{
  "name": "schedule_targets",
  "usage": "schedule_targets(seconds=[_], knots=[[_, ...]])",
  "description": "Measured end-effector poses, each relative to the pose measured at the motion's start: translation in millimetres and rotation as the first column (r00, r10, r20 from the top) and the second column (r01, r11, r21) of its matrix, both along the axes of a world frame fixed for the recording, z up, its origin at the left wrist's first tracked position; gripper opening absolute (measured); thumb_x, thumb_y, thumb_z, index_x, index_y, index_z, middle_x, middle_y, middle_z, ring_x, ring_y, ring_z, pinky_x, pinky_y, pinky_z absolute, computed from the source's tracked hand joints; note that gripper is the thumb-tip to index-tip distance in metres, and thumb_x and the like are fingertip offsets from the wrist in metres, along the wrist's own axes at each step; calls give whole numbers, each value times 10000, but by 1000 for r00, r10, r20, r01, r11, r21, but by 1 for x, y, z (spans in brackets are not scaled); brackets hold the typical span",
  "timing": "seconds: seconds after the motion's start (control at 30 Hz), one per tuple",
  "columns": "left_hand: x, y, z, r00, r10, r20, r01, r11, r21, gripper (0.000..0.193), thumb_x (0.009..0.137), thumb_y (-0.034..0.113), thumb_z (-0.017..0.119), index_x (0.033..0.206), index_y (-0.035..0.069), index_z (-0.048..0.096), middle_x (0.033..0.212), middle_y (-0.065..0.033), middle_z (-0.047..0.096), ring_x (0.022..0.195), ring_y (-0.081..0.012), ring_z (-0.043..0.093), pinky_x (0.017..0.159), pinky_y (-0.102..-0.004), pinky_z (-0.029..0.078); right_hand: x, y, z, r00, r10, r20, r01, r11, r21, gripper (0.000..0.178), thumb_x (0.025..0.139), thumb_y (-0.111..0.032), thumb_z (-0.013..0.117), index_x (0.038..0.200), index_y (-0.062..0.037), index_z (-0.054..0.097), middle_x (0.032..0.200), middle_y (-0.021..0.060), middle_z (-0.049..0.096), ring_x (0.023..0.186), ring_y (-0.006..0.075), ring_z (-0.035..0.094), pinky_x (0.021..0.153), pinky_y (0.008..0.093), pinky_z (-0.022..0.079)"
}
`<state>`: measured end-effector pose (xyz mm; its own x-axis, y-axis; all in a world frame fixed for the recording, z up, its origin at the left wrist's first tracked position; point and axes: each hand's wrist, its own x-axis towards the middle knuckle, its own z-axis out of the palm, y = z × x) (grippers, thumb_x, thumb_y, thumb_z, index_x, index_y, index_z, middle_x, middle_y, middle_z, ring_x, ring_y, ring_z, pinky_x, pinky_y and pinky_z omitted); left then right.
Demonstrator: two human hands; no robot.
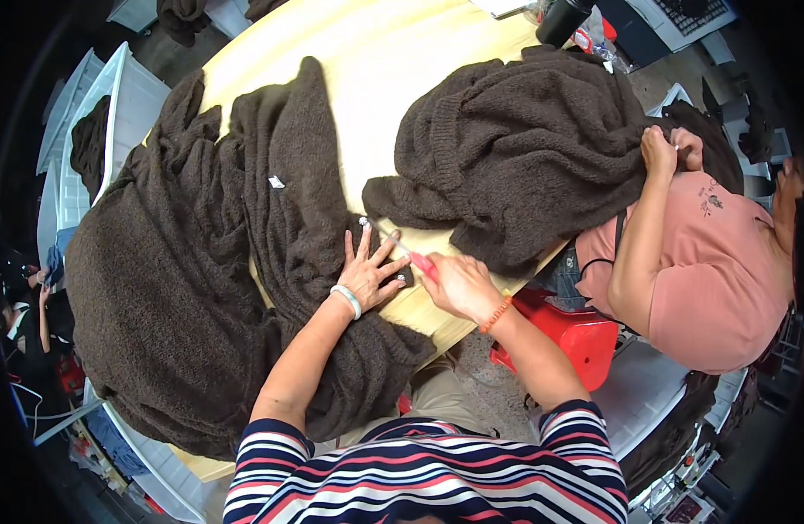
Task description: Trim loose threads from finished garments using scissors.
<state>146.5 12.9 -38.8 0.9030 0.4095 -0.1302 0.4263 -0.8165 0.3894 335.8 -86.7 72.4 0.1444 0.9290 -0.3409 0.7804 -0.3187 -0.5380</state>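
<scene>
My left hand (365,278) lies flat with its fingers spread, pressing a piece of dark brown knit fabric (288,166) against the table. In my right hand (461,288) is a thin metal tool with a pink-red handle (425,265); its exact kind is too small to make out. The tool's slim shaft points up and left, crossing close to the left fingertips. Small white spots show at the fingertips, and what they are I cannot tell. A small white label (276,182) sits on the knit farther up.
A big brown knit pile (149,297) covers the table's left side. Opposite lies another brown knit garment (524,148), gripped by a co-worker in a pink shirt (707,271). Nearby are the pale wooden table (367,96), a red stool (585,341), white bins (127,122) and a black cylinder (563,22).
</scene>
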Motion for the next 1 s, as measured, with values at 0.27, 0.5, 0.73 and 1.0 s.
schedule_targets(seconds=[0.27, 0.5, 0.73, 1.0], knots=[[5, 40, 28, 738, 437, 514, -440, 890, -124, 402, 832, 73, 683, 1227, 62, 607, 1287, -182, 521, 1151, -371, 544, 943, -408, 481, 21, -83, 19, 990, 2, -140, -21, 990, -138, 341, 888, -301, 630, 1163, -101, 599, 893, 210, 683, 820, 404, 662, 746, 479, 527], [8, 71, 2, 810, 553, 197, -586, 776, 234, 729, 825, 394, 723, 1404, 62, 431, 1336, -230, 451, 1107, -398, 496, 952, -442, 450, 8, -68, 18, 990, -6, -140, 3, 1000, -27, 301, 896, -268, 613, 1144, -98, 596, 860, 192, 693, 810, 392, 674, 732, 478, 528], [14, 90, -5, 531, 821, 208, -827, 556, -83, 403, 850, 397, 714, 939, 25, 589, 869, -207, 660, 816, -415, 632, 732, -480, 493, 6, -28, 23, 996, 34, -87, -42, 995, -94, 282, 905, -254, 595, 1107, -58, 584, 818, 210, 687, 793, 402, 674, 747, 489, 522], [-1, 90, -26, 653, 614, 443, -626, 767, -140, 203, 842, 138, 714, 921, 27, 563, 768, -167, 586, 670, -331, 599, 625, -398, 479, -2, 44, 14, 998, 31, -53, -35, 996, -81, 277, 897, -277, 603, 1042, -42, 619, 842, 230, 676, 845, 426, 657, 797, 509, 510]])
